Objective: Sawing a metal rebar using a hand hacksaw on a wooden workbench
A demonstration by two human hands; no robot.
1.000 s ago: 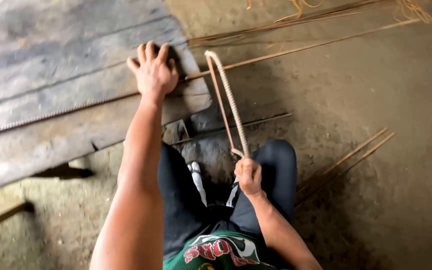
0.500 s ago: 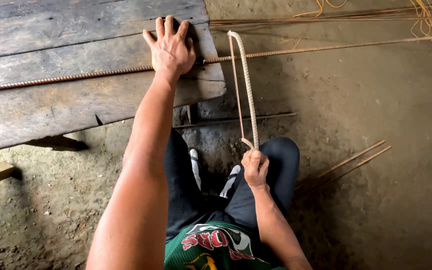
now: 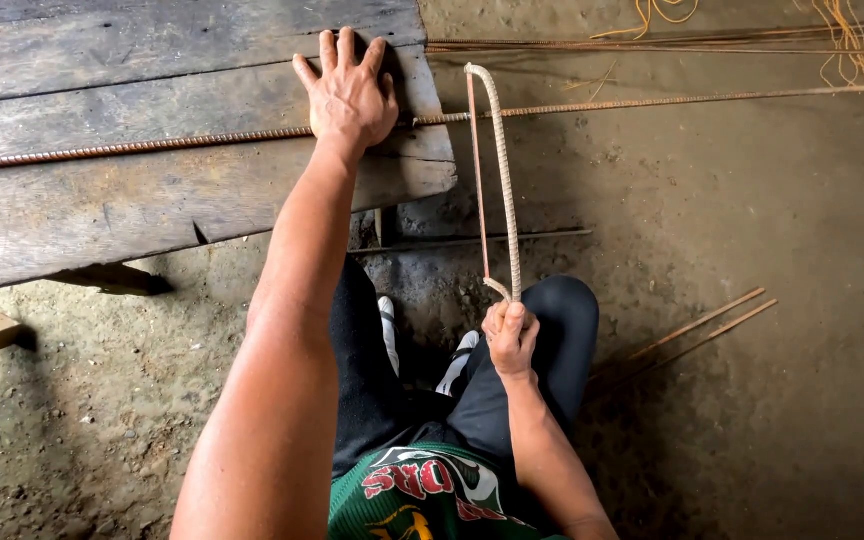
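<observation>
1. the left hand (image 3: 349,95) lies flat, fingers spread open, pressing a long ribbed steel rod (image 3: 132,149) onto the wooden worktop (image 3: 152,210) in the upper left of the frame.
2. the right hand (image 3: 510,335), low centre, has its fingers closed around the handle of a hacksaw (image 3: 500,180).
3. the hacksaw's far end meets the rod just beside the worktop's edge.
4. loose rods (image 3: 697,330) lie on the dirt floor (image 3: 752,420) at right.
</observation>
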